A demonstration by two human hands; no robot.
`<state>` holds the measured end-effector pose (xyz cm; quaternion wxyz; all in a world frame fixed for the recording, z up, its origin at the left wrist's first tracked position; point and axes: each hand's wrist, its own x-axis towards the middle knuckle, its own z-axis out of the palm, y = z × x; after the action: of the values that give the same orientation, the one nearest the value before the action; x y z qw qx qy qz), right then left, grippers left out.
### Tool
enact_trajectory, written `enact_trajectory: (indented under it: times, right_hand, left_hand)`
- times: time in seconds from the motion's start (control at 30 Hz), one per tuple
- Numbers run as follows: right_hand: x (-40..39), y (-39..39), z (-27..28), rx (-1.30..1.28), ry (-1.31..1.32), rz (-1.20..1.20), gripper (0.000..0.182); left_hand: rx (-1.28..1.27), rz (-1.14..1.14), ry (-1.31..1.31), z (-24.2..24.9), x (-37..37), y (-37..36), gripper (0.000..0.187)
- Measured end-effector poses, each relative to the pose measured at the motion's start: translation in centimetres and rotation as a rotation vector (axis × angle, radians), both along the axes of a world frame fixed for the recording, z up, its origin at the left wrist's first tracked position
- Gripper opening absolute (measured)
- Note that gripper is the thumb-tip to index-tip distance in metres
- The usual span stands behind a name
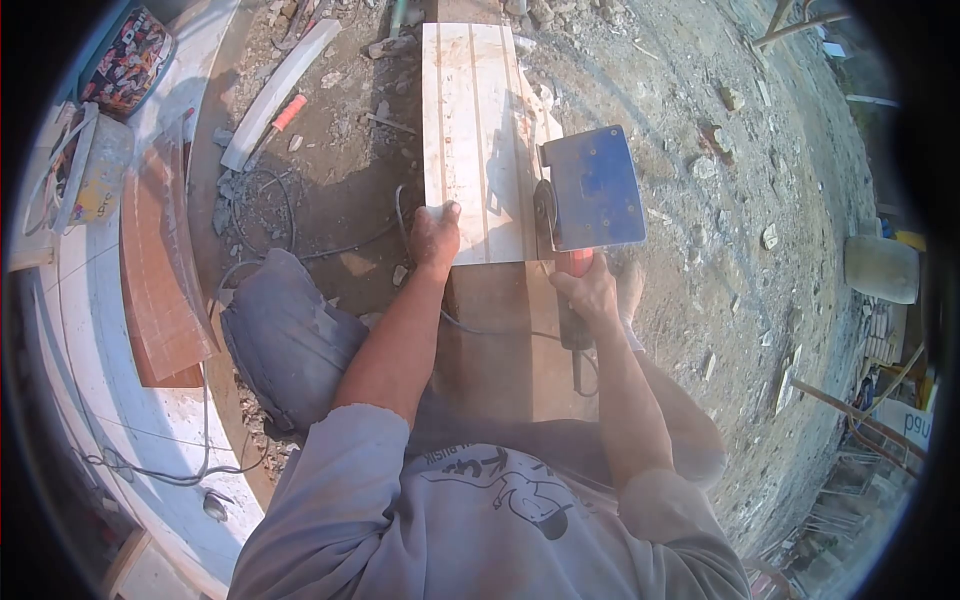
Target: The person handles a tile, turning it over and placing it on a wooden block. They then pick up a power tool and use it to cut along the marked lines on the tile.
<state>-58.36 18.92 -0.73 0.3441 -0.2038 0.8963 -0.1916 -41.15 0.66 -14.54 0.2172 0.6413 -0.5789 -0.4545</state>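
Note:
A white grooved panel [470,130] lies lengthwise on a wooden plank [495,350] in front of me. My left hand [437,237] is closed around the panel's near left edge, thumb on top. On the other side, my right hand [592,288] wraps round the red-and-dark body of an angle grinder [575,262]. Its disc [544,208] is at the panel's right edge, where a ragged strip sticks out farther along. A blue plate [597,190] with small rivets sits beside the disc and covers part of the tool.
A grey cable [335,254] runs over the rubble on the left. Near it are a pale strip [275,100] and a pink-handled tool [289,113]. Reddish-brown boards [160,260] lie on a white surface at left. A translucent container [880,269] stands far right.

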Motion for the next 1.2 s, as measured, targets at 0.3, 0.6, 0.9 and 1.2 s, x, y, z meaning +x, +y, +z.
enact_trajectory:
  times: [0.3,0.6,0.9,1.2]
  right_hand:
    - [-0.1,-0.1,0.4,-0.03,-0.013,0.009,0.084]
    - [-0.3,0.1,-0.4,-0.041,0.031,0.031,0.084]
    - [-0.3,-0.1,-0.1,-0.019,0.035,0.042,0.088]
    - [-0.8,-0.6,-0.5,-0.039,0.03,0.027,0.09]
  left_hand:
    - [0.008,0.0,0.006,-0.2,-0.1,0.0,0.059]
    - [0.021,0.003,-0.016,1.4,-0.1,0.1,0.057]
    - [0.011,0.017,-0.01,1.1,-0.2,0.1,0.054]
    - [0.027,0.016,0.018,1.1,-0.1,0.2,0.052]
